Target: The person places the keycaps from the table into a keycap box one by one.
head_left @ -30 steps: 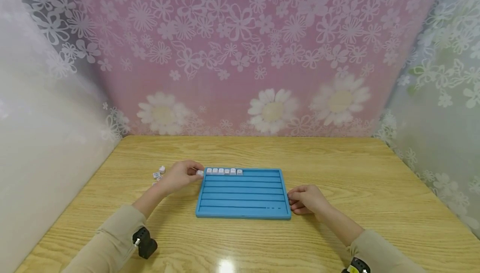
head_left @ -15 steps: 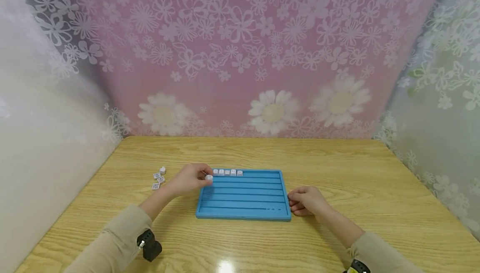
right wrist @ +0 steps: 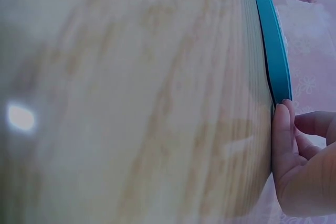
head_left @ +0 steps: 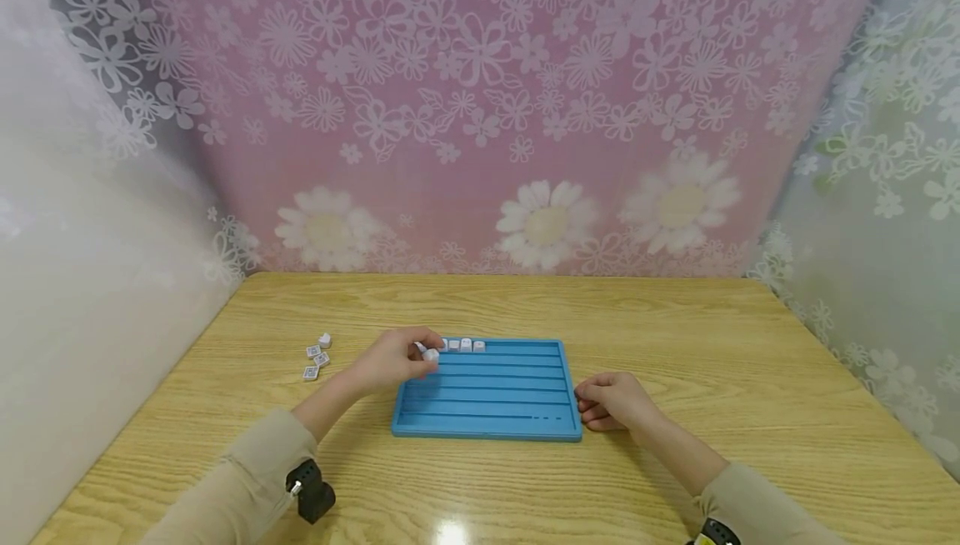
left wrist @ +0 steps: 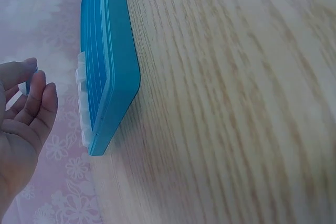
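Observation:
A small white keycap point(head_left: 431, 355) is pinched between the thumb and fingers of my left hand point(head_left: 392, 357), above the upper left part of the blue slotted tray point(head_left: 487, 405). Along the tray's top row stand several white keycaps point(head_left: 467, 345), the leftmost ones partly hidden behind the hand. In the left wrist view the held keycap point(left wrist: 23, 87) shows only in part, apart from the tray point(left wrist: 123, 40). My right hand point(head_left: 615, 399) holds the tray's right edge; the right wrist view shows its fingertips point(right wrist: 283, 109) at the tray's corner.
Several loose white keycaps point(head_left: 321, 359) lie on the wooden table point(head_left: 480, 487) left of the tray. A pink flowered curtain point(head_left: 465, 153) hangs behind the table's far edge, with pale sheets on both sides.
My left hand has carried the keycap rightwards, from the tray's upper left corner to over the tray. The right hand has stayed at the edge.

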Demonstrator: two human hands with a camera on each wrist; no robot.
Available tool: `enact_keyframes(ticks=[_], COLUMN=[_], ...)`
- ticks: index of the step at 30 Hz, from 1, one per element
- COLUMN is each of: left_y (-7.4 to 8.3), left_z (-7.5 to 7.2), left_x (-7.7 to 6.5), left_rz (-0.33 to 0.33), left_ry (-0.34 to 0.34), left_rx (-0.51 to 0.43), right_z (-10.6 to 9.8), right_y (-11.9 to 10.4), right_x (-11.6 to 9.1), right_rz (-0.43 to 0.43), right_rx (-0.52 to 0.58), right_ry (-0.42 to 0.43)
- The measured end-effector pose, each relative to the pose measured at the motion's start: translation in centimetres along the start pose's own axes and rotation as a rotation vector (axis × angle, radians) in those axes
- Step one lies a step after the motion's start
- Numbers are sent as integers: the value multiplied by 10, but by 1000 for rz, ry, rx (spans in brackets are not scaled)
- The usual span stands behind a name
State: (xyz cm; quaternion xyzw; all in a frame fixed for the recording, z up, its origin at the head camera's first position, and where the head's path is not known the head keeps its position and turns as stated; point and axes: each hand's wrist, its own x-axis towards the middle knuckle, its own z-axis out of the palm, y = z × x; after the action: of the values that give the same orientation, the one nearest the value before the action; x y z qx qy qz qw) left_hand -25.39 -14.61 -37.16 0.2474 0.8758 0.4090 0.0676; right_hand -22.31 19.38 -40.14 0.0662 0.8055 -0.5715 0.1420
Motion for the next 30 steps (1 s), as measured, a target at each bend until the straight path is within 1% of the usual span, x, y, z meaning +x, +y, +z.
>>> enact_keyframes(ticks=[2,8,16,22,27,30], left_y=[1,3,6,9,9,10], left_z=[1,4,6,9,11,12], left_x=[1,5,8,10,12,13], left_rz=[6,-7,12,6,-17,-19], left_ry=[6,11,-25,-42,-47,-27], left_rx=[-10,-40,-88,-143,-200,-179], right_z=[0,-1,-1,0,1,2], right_y=[0,0,-1,0,0,-1], right_x=[0,0,0,0,-1,-1], right_rz=[-1,-14,-15,-8,4,7], right_rx=[0,7,11,3,7,-1], right_ry=[1,-4,-1,11,22,27])
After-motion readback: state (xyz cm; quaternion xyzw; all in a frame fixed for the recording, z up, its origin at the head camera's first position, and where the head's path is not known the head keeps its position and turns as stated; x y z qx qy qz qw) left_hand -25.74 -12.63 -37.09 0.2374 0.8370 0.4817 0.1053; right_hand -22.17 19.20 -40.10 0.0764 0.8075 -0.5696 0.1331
